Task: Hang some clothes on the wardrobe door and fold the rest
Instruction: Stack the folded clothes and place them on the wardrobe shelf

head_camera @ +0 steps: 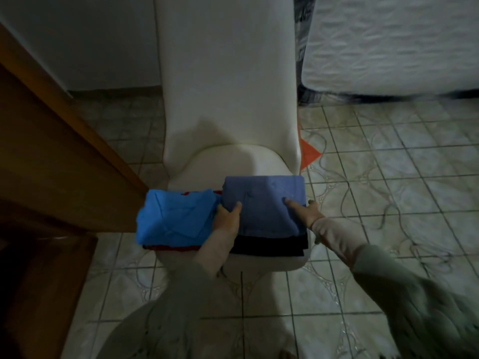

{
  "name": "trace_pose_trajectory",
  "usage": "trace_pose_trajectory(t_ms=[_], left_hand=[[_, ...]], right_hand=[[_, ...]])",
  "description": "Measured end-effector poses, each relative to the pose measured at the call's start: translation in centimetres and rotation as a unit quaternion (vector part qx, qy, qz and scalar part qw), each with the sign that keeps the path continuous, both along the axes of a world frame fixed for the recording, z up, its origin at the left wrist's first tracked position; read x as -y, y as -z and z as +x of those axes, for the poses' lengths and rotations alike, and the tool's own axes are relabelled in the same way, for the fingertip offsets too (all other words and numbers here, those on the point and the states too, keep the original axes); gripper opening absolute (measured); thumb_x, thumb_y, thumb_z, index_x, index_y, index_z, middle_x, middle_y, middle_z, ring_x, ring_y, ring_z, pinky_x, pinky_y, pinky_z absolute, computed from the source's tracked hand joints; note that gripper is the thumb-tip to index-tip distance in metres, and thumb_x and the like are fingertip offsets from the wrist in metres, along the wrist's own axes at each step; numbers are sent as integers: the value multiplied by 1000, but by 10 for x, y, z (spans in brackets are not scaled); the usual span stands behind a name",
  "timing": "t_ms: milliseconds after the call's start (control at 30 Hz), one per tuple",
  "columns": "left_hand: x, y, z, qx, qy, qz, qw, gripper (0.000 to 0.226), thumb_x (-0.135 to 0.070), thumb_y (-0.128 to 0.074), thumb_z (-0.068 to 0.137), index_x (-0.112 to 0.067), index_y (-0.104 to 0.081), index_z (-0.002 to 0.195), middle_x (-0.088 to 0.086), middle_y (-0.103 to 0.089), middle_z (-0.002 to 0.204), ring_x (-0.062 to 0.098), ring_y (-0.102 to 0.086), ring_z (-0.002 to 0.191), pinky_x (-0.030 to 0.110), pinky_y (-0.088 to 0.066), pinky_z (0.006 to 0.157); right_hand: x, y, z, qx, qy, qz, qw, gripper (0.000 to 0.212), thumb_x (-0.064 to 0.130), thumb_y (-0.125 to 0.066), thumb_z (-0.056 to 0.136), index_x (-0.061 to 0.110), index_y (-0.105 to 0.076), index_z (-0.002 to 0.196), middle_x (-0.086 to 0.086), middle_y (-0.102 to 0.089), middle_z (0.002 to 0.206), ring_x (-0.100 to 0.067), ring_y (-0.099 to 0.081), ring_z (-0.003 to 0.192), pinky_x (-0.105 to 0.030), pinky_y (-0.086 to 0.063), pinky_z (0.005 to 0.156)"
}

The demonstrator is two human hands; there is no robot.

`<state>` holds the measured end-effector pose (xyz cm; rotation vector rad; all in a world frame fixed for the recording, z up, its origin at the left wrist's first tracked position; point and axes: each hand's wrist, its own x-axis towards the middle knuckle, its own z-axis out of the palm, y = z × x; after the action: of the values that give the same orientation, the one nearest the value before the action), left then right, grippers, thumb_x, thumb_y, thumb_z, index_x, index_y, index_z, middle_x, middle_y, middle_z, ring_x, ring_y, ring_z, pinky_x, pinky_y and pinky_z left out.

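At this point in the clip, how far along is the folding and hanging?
Done: a bright blue garment lies folded over a red one on the white chair. In hand: both hands, left and right, grip the folded purple-blue garment atop a dark one. Hanging can't be judged; no hung clothes are in view.

four folded garments [261, 203], one chair [228, 99], two hands [228, 216]
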<state>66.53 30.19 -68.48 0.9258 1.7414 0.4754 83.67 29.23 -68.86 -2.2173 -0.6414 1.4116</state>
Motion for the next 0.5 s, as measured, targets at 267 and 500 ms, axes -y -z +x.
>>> trace_pose_trajectory(t_ms=[267, 500], left_hand=[[-12, 29, 16, -109, 24, -75, 991, 79, -67, -23, 90, -13, -26, 148, 15, -34, 148, 35, -40, 129, 42, -34, 107], [-5, 31, 30, -152, 35, -142, 977, 82, -65, -22, 92, -10, -9, 150, 12, 8, 158, 30, 4, 145, 43, -7, 117]], right_hand=[[-1, 31, 21, -8, -20, 8, 1000, 79, 62, -52, 83, 7, -39, 138, -17, -45, 140, -37, -44, 126, -41, -37, 102], [-14, 24, 36, -45, -15, -40, 998, 80, 53, -60, 83, 5, -33, 141, -18, -39, 143, -39, -40, 128, -51, -40, 91]])
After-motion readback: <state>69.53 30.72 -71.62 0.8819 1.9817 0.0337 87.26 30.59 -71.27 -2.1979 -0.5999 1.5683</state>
